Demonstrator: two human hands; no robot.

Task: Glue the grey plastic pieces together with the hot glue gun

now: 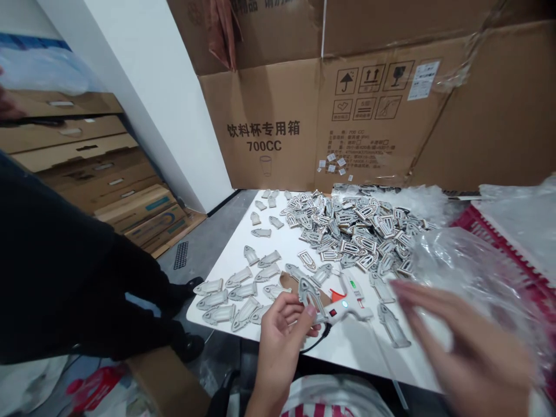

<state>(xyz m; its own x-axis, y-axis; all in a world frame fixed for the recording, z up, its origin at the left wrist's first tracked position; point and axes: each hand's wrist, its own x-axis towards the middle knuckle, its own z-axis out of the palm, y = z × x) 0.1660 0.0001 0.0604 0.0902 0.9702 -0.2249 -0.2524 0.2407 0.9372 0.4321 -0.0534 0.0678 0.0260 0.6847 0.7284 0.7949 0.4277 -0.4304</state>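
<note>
My left hand (284,330) is closed on a grey pointed-arch frame piece (311,294), held upright between thumb and fingers above the table's front edge. Just right of it lies a white hot glue gun (347,304) with a red trigger, a small green display and a clear glue stick at its rear. Smeared by motion, my right hand (469,341) is over the right side of the table; whether its fingertips hold anything cannot be made out. Below its fingertips rests a single grey arch piece (392,325). Several similar pieces (241,289) lie spread at the left.
A big heap of arch pieces (347,226) covers the back of the white table (278,246). Clear plastic bags (456,260) lie to the right. Cardboard (269,92) walls off the back. Another person in dark clothes (56,260) stands left, near stacked boxes (82,145).
</note>
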